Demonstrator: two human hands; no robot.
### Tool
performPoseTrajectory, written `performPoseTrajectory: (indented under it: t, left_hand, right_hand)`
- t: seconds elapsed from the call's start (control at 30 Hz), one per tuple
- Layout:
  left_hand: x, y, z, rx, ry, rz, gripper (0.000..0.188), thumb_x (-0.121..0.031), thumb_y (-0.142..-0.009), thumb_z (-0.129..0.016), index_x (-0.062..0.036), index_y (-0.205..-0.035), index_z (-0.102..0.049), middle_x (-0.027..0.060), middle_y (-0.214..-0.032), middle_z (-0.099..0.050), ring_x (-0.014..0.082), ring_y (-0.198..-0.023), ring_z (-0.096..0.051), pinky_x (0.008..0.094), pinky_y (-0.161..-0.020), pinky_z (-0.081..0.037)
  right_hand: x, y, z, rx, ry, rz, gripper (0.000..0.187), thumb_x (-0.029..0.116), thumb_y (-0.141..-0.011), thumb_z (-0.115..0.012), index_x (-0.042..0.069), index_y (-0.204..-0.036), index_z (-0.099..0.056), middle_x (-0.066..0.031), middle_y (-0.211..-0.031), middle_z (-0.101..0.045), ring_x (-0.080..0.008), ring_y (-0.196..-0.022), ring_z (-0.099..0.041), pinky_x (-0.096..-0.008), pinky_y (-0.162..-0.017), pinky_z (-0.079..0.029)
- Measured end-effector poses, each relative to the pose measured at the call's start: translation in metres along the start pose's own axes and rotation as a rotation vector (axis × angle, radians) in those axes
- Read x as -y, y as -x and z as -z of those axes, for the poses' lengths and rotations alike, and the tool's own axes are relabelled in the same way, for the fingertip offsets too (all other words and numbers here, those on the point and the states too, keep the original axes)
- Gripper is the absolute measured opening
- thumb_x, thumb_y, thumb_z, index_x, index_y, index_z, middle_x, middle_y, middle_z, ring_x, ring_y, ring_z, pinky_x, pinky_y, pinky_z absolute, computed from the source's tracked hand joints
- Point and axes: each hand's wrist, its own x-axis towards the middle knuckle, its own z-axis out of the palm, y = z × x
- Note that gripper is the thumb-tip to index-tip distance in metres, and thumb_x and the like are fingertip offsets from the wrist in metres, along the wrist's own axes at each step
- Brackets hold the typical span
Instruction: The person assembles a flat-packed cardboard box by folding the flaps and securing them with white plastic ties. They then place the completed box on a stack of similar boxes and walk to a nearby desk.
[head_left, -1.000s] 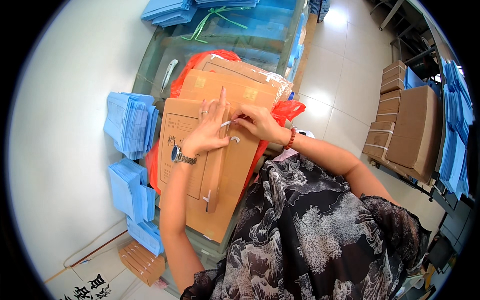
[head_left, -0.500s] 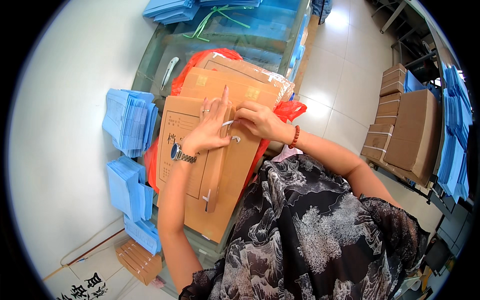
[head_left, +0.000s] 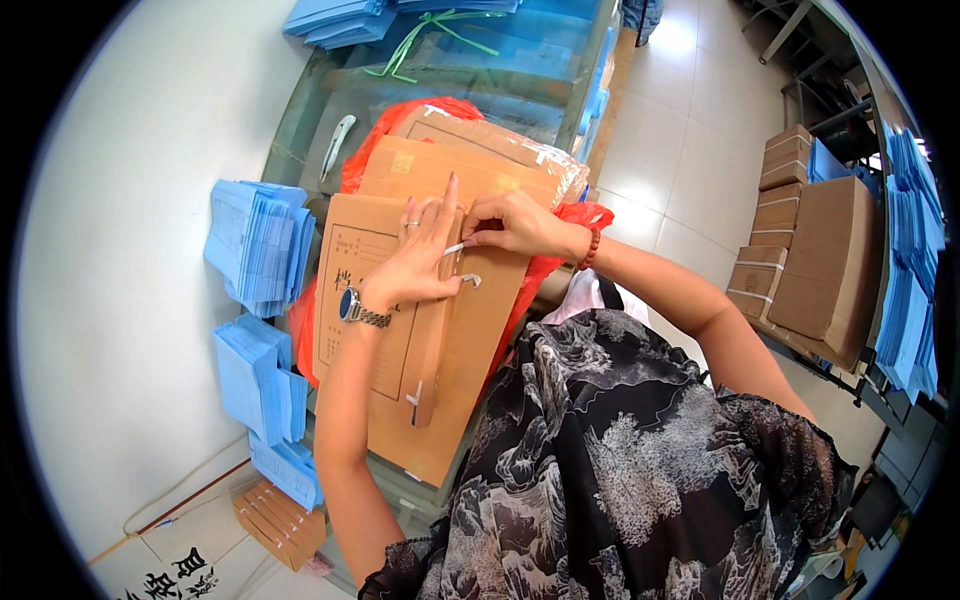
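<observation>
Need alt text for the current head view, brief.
A person's left hand rests spread on a brown file box while the right hand pinches a white strip at its edge. Red plastic shows around the brown pile; stacks of blue folders stand left, a utility knife lies beyond.

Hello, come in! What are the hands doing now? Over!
Left hand open against brown box. Right hand pinching white strip at box's side. Utility knife lying apart, out of the way.
</observation>
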Motion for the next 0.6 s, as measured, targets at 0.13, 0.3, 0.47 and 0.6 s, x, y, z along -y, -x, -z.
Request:
performPoseTrajectory:
  t: [0.13, 0.3, 0.47, 0.6]
  left_hand:
    - [0.001, 0.0, 0.0, 0.001, -0.015, -0.012, 0.128, -0.023, -0.064, -0.075, -0.0068, -0.159, 0.009, 0.0168, -0.139, -0.039, 0.0371, -0.138, -0.03, 0.0563, -0.12, -0.005]
    - [-0.001, -0.002, 0.001, 0.014, -0.011, 0.002, 0.127, -0.022, -0.065, -0.075, -0.007, -0.159, 0.009, 0.016, -0.139, -0.039, 0.0363, -0.139, -0.03, 0.0564, -0.12, -0.004]
    - [-0.004, 0.0, 0.003, 0.002, 0.026, -0.006, 0.126, -0.02, -0.066, -0.075, -0.0075, -0.16, 0.009, 0.013, -0.14, -0.04, 0.0327, -0.14, -0.032, 0.0568, -0.12, -0.001]
    - [-0.004, -0.002, 0.003, 0.005, 0.038, -0.005, 0.126, -0.018, -0.067, -0.075, -0.0071, -0.16, 0.008, 0.0129, -0.14, -0.041, 0.0321, -0.141, -0.032, 0.0571, -0.12, 0.0]
  right_hand:
    - [0.001, -0.008, 0.013, 0.14, -0.072, -0.145, 0.013, 0.013, -0.083, -0.075, 0.002, -0.089, -0.071, -0.0099, -0.08, -0.069, -0.0203, -0.071, -0.064, -0.0339, -0.069, -0.05]
    - [0.0, -0.009, 0.014, 0.101, 0.063, -0.009, 0.011, 0.011, -0.081, -0.075, 0.003, -0.09, -0.072, -0.0115, -0.083, -0.069, -0.0259, -0.074, -0.065, -0.0369, -0.069, -0.052]
    - [0.008, 0.012, -0.009, -0.132, 0.293, 0.218, 0.015, 0.004, -0.078, -0.073, 0.005, -0.093, -0.072, -0.0119, -0.088, -0.066, -0.0319, -0.082, -0.065, -0.0406, -0.074, -0.054]
    - [0.008, 0.021, -0.018, -0.198, 0.475, 0.277, 0.017, 0.008, -0.078, -0.07, 0.004, -0.095, -0.068, -0.0108, -0.087, -0.062, -0.0298, -0.084, -0.065, -0.0398, -0.071, -0.054]
